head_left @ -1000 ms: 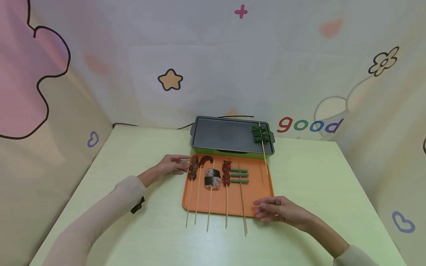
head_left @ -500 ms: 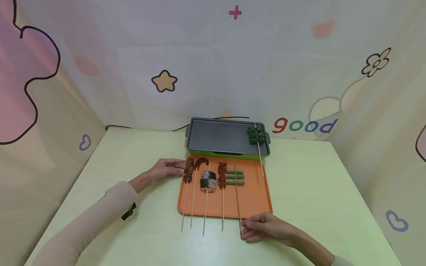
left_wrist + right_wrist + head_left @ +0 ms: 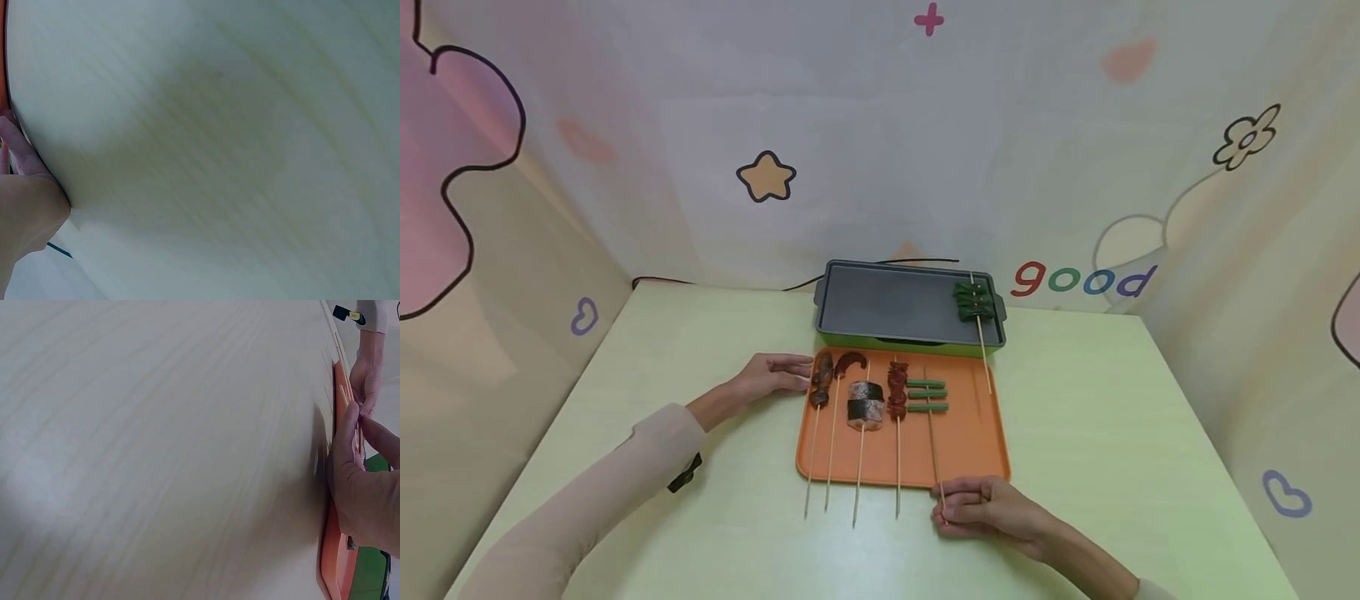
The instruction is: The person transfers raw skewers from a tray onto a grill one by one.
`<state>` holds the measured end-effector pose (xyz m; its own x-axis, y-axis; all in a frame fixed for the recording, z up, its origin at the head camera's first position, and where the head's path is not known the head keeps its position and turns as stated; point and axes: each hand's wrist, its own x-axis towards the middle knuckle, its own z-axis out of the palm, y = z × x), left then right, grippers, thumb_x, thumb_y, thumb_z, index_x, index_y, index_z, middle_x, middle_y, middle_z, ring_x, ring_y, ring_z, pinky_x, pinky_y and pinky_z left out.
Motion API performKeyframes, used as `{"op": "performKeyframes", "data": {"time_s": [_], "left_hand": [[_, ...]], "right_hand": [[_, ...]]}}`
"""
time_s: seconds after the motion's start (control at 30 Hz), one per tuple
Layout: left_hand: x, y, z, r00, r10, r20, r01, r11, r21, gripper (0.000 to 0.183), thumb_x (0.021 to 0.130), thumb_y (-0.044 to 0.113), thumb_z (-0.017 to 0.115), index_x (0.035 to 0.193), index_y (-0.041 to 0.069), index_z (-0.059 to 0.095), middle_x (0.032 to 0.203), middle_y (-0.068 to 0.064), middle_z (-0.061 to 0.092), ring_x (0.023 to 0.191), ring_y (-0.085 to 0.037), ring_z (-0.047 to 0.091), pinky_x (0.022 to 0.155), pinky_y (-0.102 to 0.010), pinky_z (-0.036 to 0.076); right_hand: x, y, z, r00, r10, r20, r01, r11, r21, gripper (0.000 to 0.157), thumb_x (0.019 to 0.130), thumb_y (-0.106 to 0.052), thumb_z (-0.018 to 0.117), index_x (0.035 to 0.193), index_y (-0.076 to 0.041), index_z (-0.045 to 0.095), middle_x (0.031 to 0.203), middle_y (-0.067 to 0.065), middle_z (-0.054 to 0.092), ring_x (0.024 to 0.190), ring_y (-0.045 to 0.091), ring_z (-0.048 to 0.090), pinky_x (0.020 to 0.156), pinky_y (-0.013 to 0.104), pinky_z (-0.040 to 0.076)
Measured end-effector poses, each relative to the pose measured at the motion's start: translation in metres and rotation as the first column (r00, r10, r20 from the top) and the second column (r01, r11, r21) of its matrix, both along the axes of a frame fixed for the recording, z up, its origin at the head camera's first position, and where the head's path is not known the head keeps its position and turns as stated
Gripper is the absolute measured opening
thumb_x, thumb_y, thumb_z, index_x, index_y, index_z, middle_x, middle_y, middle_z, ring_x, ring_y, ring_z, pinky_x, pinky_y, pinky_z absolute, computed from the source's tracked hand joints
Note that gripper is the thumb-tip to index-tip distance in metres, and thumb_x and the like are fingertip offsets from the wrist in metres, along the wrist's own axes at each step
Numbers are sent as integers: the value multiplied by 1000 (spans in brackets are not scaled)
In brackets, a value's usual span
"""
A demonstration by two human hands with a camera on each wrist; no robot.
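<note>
My right hand [image 3: 981, 515] pinches the lower end of a green bean skewer [image 3: 928, 395], whose short green pieces lie crosswise at the right of the orange tray [image 3: 970, 450]. In the right wrist view, thumb and fingers of the right hand [image 3: 362, 469] meet at the stick beside the tray's edge. My left hand [image 3: 767, 377] is at the tray's upper left rim, its fingers extended and relaxed. Left of the green bean skewer lie a red meat skewer [image 3: 897, 392], a seaweed-banded roll skewer [image 3: 865, 407], a curled dark red skewer [image 3: 850, 363] and a brown skewer [image 3: 822, 385].
Behind the tray stands a dark grill plate [image 3: 887, 302] on a green base. A leafy green skewer [image 3: 973, 302] lies at its right end, the stick hanging over the tray. Patterned cloth [image 3: 880, 167] surrounds the pale table [image 3: 1075, 400].
My right hand has gone from the tray's front right corner leftward to the green bean skewer's end and taken hold of it. The left hand has stayed at the tray's left rim.
</note>
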<state>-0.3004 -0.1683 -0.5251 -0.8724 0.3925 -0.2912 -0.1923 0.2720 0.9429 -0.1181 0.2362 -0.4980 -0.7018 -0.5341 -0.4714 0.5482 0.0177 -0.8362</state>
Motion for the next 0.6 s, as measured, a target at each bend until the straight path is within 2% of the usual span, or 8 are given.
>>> {"op": "performKeyframes", "data": {"time_s": [0.13,0.27,0.43,0.6], "left_hand": [[-1,0,-1,1000,-21,-13,21,1000,11,56,94,13,73,146,2,55,139,-18,65,101,-3,71,92,-23,59],[5,-6,-3,999,-31,-14,31,1000,-1,58,94,10,72,147,-2,52,137,-19,65,98,-1,71,89,-21,59],[8,-7,-3,999,-29,-19,29,999,-29,59,94,14,74,147,1,53,138,-18,66,104,-4,71,94,-23,57],[2,1,1,999,-38,-32,37,999,-35,59,94,17,73,148,4,53,140,-18,64,109,-8,71,98,-26,57]], "right_hand": [[3,3,0,1000,-4,-22,4,1000,-20,51,97,-2,66,140,15,44,108,3,76,104,14,73,94,30,60],[11,2,-3,1000,-18,-18,18,999,-33,47,96,0,67,136,13,47,106,2,74,102,16,73,95,34,60],[14,8,0,998,-47,-38,48,998,30,48,95,-1,68,136,12,48,105,0,71,100,15,73,94,31,60],[14,19,7,996,-54,-77,60,996,71,49,95,-2,69,136,12,47,104,0,69,100,15,73,93,32,61]]}}
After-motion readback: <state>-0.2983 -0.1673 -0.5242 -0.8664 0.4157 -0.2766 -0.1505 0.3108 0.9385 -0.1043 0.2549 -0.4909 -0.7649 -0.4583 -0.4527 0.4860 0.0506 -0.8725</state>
